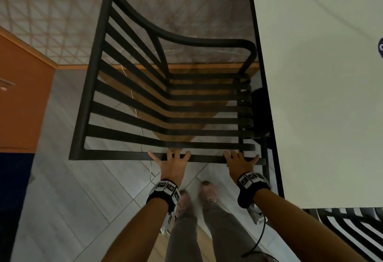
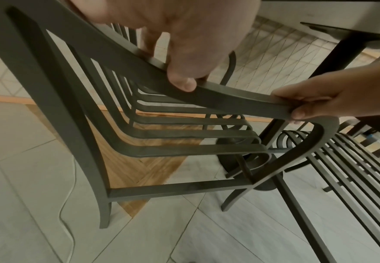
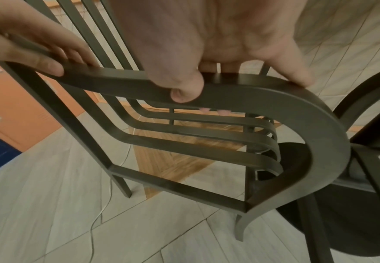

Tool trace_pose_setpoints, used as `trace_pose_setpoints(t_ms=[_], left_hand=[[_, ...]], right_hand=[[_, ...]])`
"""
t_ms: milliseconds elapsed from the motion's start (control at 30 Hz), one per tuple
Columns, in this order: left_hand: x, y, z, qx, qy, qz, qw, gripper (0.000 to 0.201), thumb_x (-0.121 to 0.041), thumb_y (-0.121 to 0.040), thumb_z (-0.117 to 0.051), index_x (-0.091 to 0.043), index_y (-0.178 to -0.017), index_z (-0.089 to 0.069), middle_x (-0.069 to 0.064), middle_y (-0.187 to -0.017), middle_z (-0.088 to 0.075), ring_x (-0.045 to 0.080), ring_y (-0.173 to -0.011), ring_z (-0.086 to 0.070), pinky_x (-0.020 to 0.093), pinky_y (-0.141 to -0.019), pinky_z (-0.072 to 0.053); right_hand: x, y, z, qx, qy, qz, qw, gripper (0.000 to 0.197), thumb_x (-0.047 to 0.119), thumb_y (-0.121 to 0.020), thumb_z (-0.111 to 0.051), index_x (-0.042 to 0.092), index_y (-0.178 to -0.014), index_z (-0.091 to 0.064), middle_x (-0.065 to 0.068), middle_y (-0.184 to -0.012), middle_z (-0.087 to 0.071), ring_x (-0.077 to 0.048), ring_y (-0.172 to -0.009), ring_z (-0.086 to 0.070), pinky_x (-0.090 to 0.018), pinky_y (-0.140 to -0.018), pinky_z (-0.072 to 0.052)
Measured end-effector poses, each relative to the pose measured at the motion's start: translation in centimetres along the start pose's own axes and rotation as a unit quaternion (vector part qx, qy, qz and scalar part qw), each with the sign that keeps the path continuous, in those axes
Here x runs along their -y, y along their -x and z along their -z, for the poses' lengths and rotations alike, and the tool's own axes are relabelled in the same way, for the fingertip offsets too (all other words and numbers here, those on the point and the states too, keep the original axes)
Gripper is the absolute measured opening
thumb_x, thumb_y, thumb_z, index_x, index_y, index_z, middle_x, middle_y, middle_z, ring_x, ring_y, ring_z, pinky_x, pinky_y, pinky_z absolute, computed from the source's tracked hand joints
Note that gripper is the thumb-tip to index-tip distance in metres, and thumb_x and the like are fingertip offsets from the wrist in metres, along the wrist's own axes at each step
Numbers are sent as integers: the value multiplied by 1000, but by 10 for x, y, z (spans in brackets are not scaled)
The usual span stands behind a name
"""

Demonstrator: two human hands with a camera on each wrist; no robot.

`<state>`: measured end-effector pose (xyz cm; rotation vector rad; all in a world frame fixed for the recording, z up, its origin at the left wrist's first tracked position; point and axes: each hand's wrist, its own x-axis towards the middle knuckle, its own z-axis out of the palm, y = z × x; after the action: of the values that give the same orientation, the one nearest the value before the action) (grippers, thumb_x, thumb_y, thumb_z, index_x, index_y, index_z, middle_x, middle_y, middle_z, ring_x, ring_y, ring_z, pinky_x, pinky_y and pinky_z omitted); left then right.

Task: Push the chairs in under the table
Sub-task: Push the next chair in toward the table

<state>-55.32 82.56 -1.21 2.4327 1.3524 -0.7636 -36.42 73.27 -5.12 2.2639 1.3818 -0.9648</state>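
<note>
A black metal slatted chair [image 1: 93, 75] stands side-on in front of me, its seat front toward the white table [image 1: 321, 75] on the right. The seat's curled front slats reach the table's dark edge. My left hand [image 1: 170, 159] grips the near armrest [image 1: 207, 158] around its middle, thumb under the bar [image 2: 241, 99]. My right hand [image 1: 241, 159] grips the same armrest near its curved front end [image 3: 274, 92], fingers wrapped over it. A second slatted chair [image 1: 352, 230] shows at the lower right, by the table's near edge.
The table's round black pedestal base [image 3: 297, 160] sits on the floor just beyond the chair's front. An orange cabinet [image 1: 20, 96] stands to the left. A thin white cable [image 1: 150, 170] trails over the tiled floor under the chair. My feet [image 1: 207, 191] are close behind the armrest.
</note>
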Motion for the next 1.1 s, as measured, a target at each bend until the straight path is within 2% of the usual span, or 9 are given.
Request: trace_pose_setpoints(t_ms=[133,267,433,633,800,933,1033,1100], left_hand=[[-11,-10,13,5,-4,-10,1000,84,2,-79,-63,-36,-144,-27,11,-147,-34,38,-140,-26,88,-94,4],[-11,-25,20,-14,0,-16,1000,77,5,-80,-59,-35,-141,-33,12,-137,-42,39,-132,-35,88,-94,3],[-9,-30,20,-16,-4,-6,1000,74,-4,-82,-63,-36,-140,-31,11,-138,-43,37,-134,-34,87,-95,4],[-13,-18,14,-24,9,-2,1000,87,10,-73,-61,-35,-141,-32,11,-132,-45,35,-130,-37,86,-96,5],[-13,-17,10,-48,25,14,998,75,3,-76,-66,-36,-136,-41,5,-129,-53,30,-129,-41,83,-100,7],[-13,-5,7,-62,20,19,998,80,0,-77,-66,-34,-142,-35,3,-140,-47,26,-138,-33,80,-106,0],[-20,9,8,-62,6,25,998,85,-3,-79,-66,-31,-148,-24,3,-154,-31,26,-147,-18,77,-108,-2],[-29,20,13,-66,21,20,997,76,-1,-81,-61,-29,-145,-30,2,-154,-31,25,-147,-19,75,-110,-3]], right_hand=[[-7,-11,18,14,-22,-26,999,50,11,-93,-44,27,-138,-30,-6,-146,-36,-27,-136,-30,-85,-98,-8],[-6,-23,27,-23,-33,-40,998,54,10,-91,-47,27,-139,-29,-8,-143,-38,-27,-135,-30,-84,-97,-11],[-4,-26,27,-30,-34,-44,998,59,7,-88,-51,26,-139,-28,-10,-143,-36,-29,-135,-27,-84,-97,-10],[-8,-18,12,-48,-54,-44,996,57,3,-87,-49,27,-136,-33,-9,-143,-37,-28,-136,-27,-85,-97,-7],[-10,-14,10,-59,-58,-40,996,56,3,-87,-51,26,-135,-35,-11,-140,-39,-29,-135,-27,-82,-100,-8],[-13,-1,11,-102,-111,-43,988,41,12,-92,-49,19,-132,-42,-13,-141,-39,-30,-137,-27,-71,-109,-12],[-4,19,12,-142,-190,-16,971,46,4,-88,-50,13,-133,-42,-17,-145,-34,-34,-138,-29,-55,-115,-22],[7,39,14,-166,-232,18,958,50,0,-86,-52,11,-134,-43,-18,-145,-35,-36,-132,-38,-44,-112,-34]])
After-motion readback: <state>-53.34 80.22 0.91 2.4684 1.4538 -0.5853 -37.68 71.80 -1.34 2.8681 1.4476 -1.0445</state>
